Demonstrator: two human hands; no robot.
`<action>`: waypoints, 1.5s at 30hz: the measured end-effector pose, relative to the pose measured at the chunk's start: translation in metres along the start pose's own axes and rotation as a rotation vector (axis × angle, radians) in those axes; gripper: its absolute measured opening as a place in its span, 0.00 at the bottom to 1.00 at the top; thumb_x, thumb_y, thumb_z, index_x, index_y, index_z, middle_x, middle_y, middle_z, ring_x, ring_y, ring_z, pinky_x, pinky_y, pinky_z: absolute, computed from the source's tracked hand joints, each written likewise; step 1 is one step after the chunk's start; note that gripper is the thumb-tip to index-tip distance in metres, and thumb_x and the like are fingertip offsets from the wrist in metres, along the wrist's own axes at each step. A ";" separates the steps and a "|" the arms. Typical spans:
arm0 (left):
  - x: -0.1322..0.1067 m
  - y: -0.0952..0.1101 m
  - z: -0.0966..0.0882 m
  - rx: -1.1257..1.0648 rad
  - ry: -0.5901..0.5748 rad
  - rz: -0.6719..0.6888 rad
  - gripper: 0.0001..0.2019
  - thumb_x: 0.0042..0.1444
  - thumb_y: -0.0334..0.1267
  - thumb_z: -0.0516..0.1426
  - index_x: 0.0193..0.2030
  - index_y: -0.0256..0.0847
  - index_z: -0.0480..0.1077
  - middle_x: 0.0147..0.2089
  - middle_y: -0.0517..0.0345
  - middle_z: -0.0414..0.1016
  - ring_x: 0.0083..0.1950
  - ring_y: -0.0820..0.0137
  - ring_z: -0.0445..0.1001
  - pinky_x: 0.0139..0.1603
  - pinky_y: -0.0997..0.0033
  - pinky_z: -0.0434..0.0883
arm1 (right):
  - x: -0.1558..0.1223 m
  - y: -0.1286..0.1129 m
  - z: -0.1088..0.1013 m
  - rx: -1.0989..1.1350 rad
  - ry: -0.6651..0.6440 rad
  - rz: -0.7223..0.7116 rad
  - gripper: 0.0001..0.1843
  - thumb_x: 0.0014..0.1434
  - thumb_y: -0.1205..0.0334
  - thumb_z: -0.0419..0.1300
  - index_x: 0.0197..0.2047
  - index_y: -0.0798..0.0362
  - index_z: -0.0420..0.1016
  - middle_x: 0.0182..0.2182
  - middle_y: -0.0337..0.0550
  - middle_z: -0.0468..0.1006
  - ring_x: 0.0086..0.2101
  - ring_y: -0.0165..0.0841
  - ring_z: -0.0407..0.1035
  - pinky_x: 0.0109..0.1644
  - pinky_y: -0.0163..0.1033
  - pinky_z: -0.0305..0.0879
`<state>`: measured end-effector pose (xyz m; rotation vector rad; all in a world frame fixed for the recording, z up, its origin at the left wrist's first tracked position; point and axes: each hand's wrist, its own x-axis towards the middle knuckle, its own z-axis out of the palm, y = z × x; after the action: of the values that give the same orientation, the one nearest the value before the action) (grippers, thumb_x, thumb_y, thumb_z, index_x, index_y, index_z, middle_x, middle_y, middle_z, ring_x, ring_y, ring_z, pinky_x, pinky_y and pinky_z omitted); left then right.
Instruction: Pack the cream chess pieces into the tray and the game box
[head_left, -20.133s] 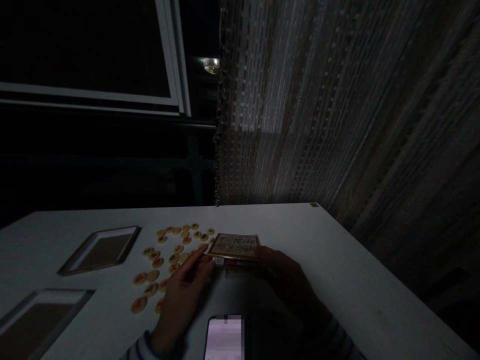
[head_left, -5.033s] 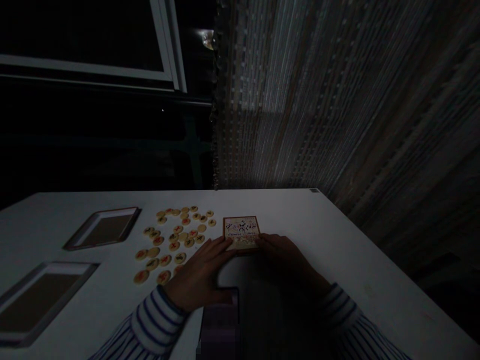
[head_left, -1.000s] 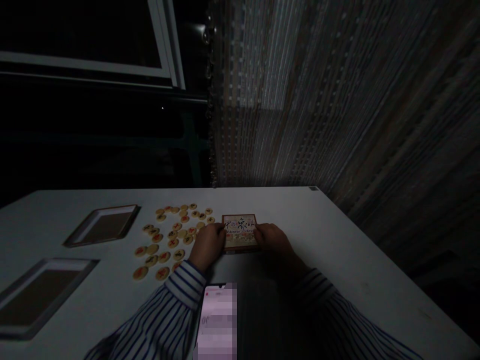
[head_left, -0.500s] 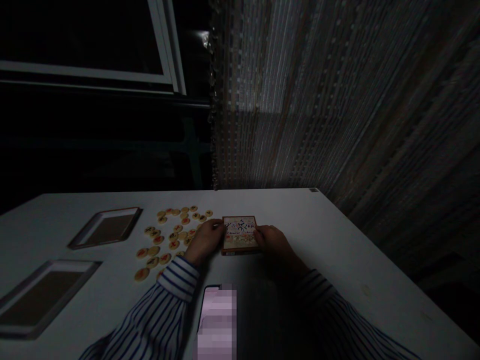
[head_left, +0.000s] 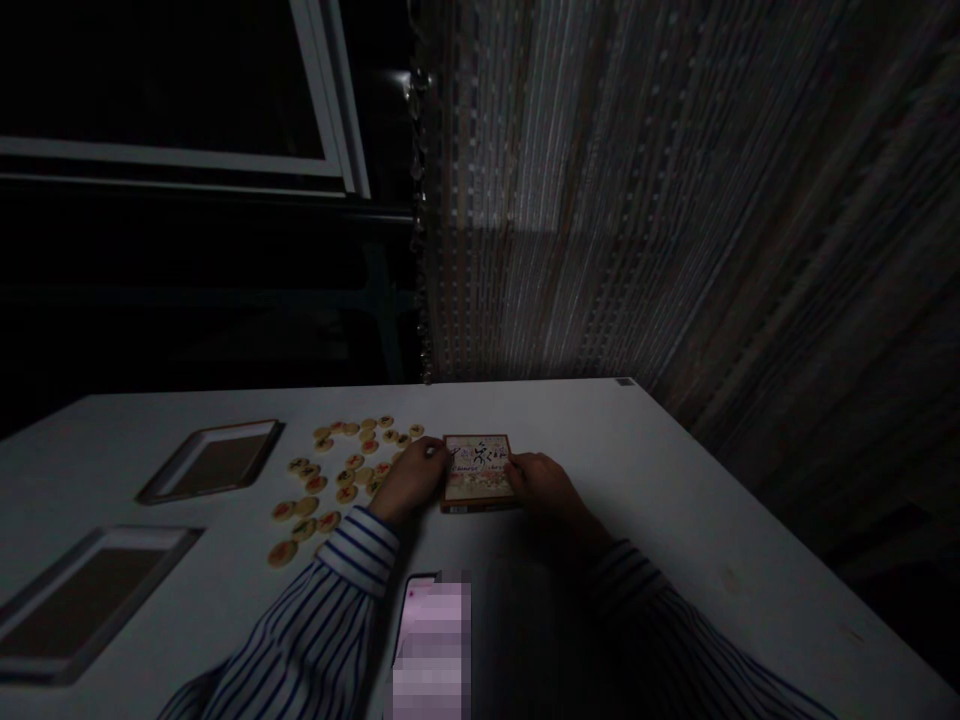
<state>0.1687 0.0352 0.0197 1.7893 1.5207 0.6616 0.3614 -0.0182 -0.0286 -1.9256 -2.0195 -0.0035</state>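
A small flat Chinese chess box (head_left: 477, 482), with printed lettering on top, lies on the white table between my hands. My left hand (head_left: 411, 480) grips its left edge, thumb near the upper corner. On the opposite side my right hand (head_left: 549, 492) holds the right edge, fingers curled against it. Round wooden chess pieces (head_left: 346, 494) with red or dark characters are scattered left of my left hand, and my hand and sleeve hide some of them.
Two shallow open trays, one farther back (head_left: 225, 462) and one nearer (head_left: 94, 600), rest on the table (head_left: 660, 520) at the left. A lit phone (head_left: 431, 650) lies in front of me between my forearms. A striped curtain (head_left: 562, 200) hangs behind the table.
Both hands keep their hold on the chess box, which stays in place. Only a slight shift of the camera shows.
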 end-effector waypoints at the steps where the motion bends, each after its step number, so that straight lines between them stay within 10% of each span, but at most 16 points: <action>1: 0.001 0.000 0.000 0.008 -0.009 0.000 0.18 0.52 0.43 0.49 0.44 0.35 0.69 0.42 0.47 0.75 0.41 0.65 0.73 0.39 0.71 0.66 | 0.000 0.000 0.000 -0.001 0.001 -0.003 0.18 0.61 0.59 0.43 0.45 0.56 0.70 0.40 0.46 0.75 0.41 0.33 0.65 0.46 0.34 0.56; 45: -0.007 -0.004 0.023 -0.702 -0.038 -0.126 0.23 0.49 0.32 0.57 0.53 0.32 0.59 0.39 0.44 0.75 0.33 0.69 0.76 0.35 0.70 0.73 | -0.002 0.001 -0.005 0.034 -0.004 0.032 0.17 0.61 0.60 0.44 0.45 0.56 0.70 0.42 0.47 0.74 0.43 0.32 0.65 0.47 0.34 0.56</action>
<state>0.1826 0.0240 0.0026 1.1562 1.1587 0.9468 0.3639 -0.0212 -0.0250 -1.9387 -1.9777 0.0421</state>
